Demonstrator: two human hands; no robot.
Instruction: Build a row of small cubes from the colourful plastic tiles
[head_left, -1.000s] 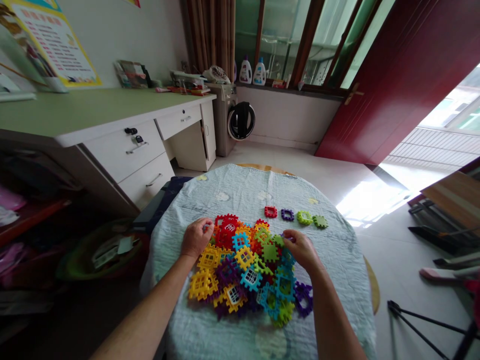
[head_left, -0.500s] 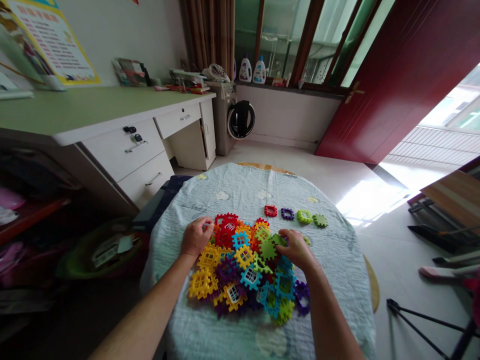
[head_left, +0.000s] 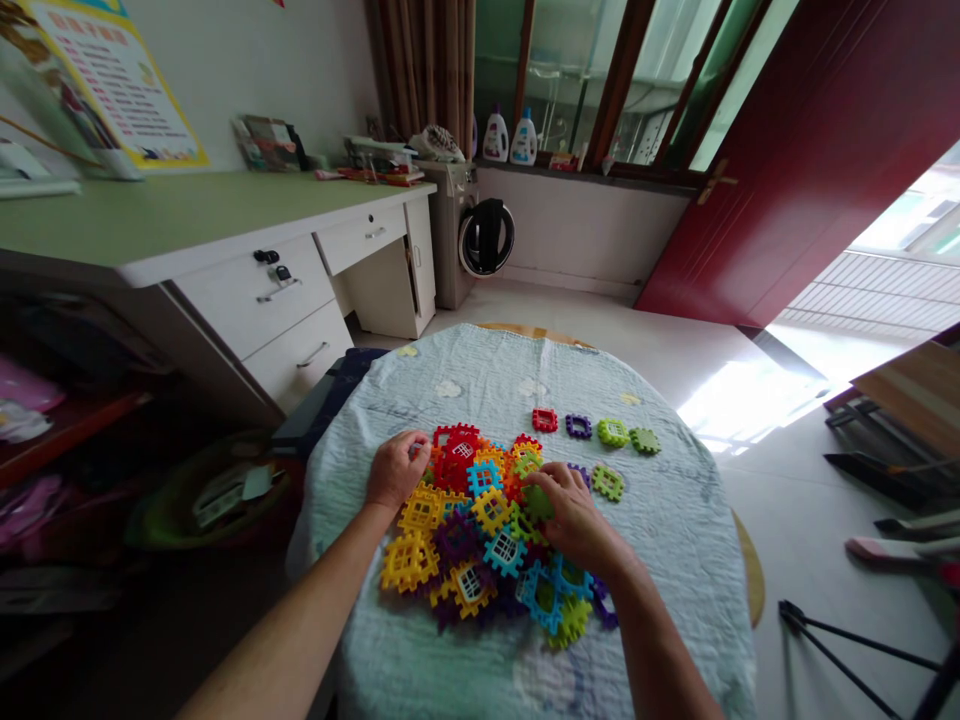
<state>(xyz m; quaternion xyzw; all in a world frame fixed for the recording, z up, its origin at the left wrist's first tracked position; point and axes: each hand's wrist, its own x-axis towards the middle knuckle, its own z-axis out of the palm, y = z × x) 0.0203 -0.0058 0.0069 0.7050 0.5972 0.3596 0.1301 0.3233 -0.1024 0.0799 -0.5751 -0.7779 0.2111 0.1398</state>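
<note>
A heap of interlocking plastic building tiles with toothed edges, in yellow [head_left: 409, 563], red [head_left: 459, 455], blue [head_left: 538, 592], purple and green, lies on the cloth. My left hand [head_left: 397, 472] rests at the heap's left edge beside the red tiles, fingers curled together; whatever they may hold is hidden. Over the right side of the heap, my right hand [head_left: 576, 512] has its fingers and thumb closed about a solid green tile [head_left: 537, 503], partly covered by the hand. Just beyond that hand lies a separate green window-frame tile [head_left: 607, 483], with a purple one partly hidden next to it.
A pale blue cloth [head_left: 675, 560] covers the round table. Toward its far right sit a red tile [head_left: 544, 420], a purple tile [head_left: 578, 426] and two green tiles [head_left: 644, 441] in a row. A desk [head_left: 225, 215] stands left; black stand legs [head_left: 855, 640] are at right.
My right hand has moved left, from the heap's right edge onto the solid green tile. The green frame tile beyond it is now uncovered. My left hand stays in place.
</note>
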